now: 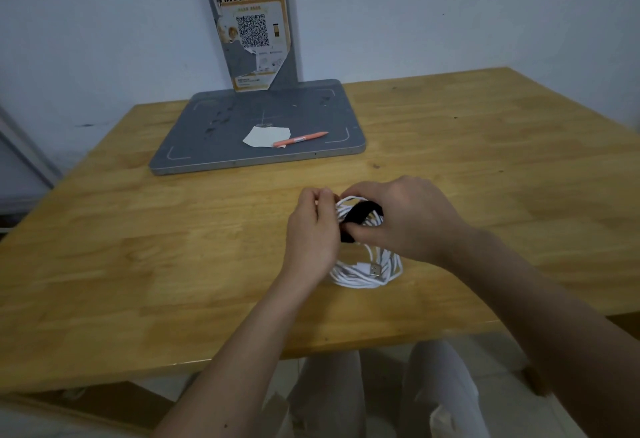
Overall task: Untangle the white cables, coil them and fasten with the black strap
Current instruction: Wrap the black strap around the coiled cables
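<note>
The white cables [363,273] lie in a loose coil on the wooden table [138,247], with a USB plug showing at the coil's near side. A black strap [360,214] wraps over the far part of the coil. My left hand [313,230] pinches the coil's far left edge. My right hand [405,219] grips the black strap from the right, its thumb pressing the strap's lower end. Part of the coil is hidden under both hands.
A grey flat base [214,133] with an upright post [252,22] bearing a QR-code sticker stands at the back of the table. On the base lie a scrap of white paper [266,136] and an orange pen [299,139]. The table's front edge is near my knees.
</note>
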